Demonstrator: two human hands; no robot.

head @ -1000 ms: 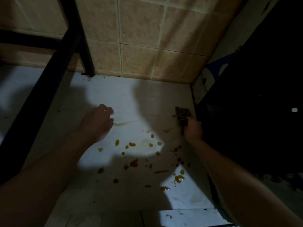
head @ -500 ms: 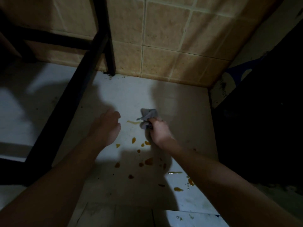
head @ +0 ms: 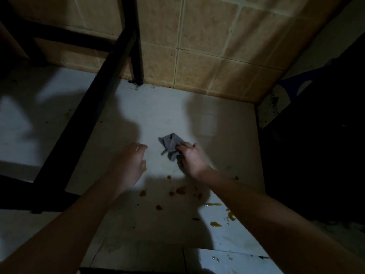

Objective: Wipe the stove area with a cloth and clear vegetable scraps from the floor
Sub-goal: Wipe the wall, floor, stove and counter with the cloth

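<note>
Cloth (head: pixel 170 145), small, grey and crumpled, lies on a white floor (head: pixel 227 135) near the middle of the view. The right hand (head: pixel 190 159) grips it at its near right edge. That hand's fingers are curled round the fabric, knuckles up, and most of the cloth sticks out to the far left of the fist. The left hand (head: pixel 128 165) is just left of the cloth and apart from it, palm down, with fingers loosely bent and holding nothing. Whether its fingertips touch the floor cannot be told. Both bare forearms reach in from the near edge.

Orange-brown spots (head: pixel 180 189) are scattered on the floor on the near side of both hands, mostly near the right wrist. One small spot shows at the left hand's thumb edge. Glossy yellow smears (head: pixel 215 224) lie nearer and further right, beside the right forearm.

A black frame (head: pixel 92 107) with a slanting bar and an upright leg stands at the left. The leg meets the floor at the foot of a tan tiled wall (head: pixel 207 46) across the far side, with dark crumbs round its base. At the right, a dark mass (head: pixel 316 135) is too dim to make out. The light is low, and shadows of the arms fall over the floor
</note>
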